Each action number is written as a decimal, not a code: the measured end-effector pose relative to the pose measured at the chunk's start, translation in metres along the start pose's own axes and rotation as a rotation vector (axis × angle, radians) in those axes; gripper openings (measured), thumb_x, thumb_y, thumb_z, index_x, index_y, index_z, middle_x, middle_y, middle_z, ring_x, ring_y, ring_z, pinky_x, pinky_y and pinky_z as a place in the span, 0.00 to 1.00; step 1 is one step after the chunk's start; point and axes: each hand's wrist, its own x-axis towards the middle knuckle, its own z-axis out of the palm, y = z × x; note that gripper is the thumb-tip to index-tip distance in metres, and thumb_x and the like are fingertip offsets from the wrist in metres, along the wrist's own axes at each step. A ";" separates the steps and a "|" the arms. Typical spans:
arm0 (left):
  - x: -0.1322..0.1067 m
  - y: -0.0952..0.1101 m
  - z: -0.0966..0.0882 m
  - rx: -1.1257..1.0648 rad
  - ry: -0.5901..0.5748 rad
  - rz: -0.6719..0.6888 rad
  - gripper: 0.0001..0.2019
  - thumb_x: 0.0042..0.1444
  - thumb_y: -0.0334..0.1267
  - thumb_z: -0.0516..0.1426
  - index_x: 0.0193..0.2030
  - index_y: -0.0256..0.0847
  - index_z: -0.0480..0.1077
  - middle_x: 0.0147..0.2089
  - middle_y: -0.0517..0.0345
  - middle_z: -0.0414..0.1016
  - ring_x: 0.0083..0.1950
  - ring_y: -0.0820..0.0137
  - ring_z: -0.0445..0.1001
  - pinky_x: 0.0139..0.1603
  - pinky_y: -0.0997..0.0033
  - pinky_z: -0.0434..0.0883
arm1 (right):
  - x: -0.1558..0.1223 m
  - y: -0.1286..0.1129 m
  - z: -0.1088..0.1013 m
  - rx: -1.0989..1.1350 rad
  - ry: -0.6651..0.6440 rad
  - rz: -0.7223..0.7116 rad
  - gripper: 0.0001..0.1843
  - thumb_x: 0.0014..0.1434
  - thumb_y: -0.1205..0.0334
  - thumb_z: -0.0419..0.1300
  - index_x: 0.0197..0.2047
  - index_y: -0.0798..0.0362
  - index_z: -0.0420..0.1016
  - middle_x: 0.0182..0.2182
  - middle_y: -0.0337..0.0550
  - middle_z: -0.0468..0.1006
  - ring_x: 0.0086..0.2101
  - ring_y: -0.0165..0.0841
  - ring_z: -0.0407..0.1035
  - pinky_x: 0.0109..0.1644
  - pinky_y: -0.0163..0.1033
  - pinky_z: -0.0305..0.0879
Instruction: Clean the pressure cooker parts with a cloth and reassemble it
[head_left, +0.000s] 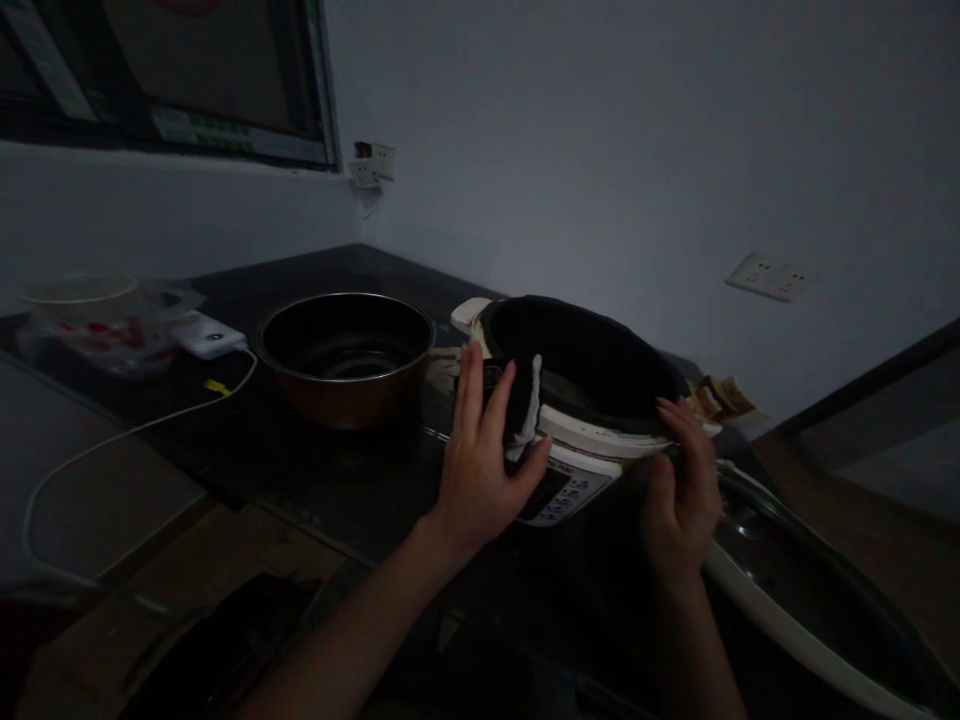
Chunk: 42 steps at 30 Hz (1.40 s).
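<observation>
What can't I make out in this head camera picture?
All in the head view:
Cooker buttons: labels too small and dark; the left hand covers part of the panel.
Cloth: partly hidden behind the left fingers.
Lid: cut off by the bottom edge.
Plastic bag: red marks too dim and blurred to read.
</observation>
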 end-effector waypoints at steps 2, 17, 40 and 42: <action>0.006 0.002 0.002 -0.016 0.016 -0.001 0.33 0.61 0.38 0.54 0.70 0.42 0.47 0.76 0.45 0.34 0.75 0.55 0.36 0.71 0.47 0.46 | 0.000 0.000 0.001 0.007 0.005 -0.002 0.21 0.65 0.63 0.50 0.60 0.51 0.67 0.58 0.50 0.70 0.61 0.45 0.59 0.65 0.62 0.50; -0.057 -0.002 0.027 -0.249 -0.009 -0.354 0.31 0.68 0.41 0.42 0.72 0.54 0.28 0.76 0.54 0.28 0.75 0.61 0.31 0.72 0.47 0.41 | -0.002 -0.004 0.004 0.021 0.035 0.014 0.21 0.65 0.63 0.51 0.60 0.54 0.66 0.59 0.52 0.69 0.62 0.46 0.58 0.65 0.62 0.50; -0.018 -0.020 0.021 -0.303 0.073 -0.226 0.27 0.68 0.40 0.41 0.72 0.50 0.39 0.75 0.56 0.39 0.75 0.66 0.38 0.73 0.53 0.42 | -0.003 -0.004 0.009 -0.014 0.073 0.031 0.21 0.65 0.61 0.52 0.60 0.54 0.66 0.59 0.53 0.69 0.62 0.47 0.57 0.65 0.64 0.48; -0.032 -0.025 0.026 -0.380 0.099 -0.373 0.27 0.68 0.42 0.41 0.72 0.46 0.40 0.75 0.53 0.41 0.74 0.66 0.40 0.73 0.53 0.42 | -0.003 -0.004 0.009 -0.023 0.081 0.030 0.22 0.65 0.60 0.52 0.61 0.54 0.66 0.59 0.53 0.69 0.62 0.47 0.57 0.65 0.64 0.48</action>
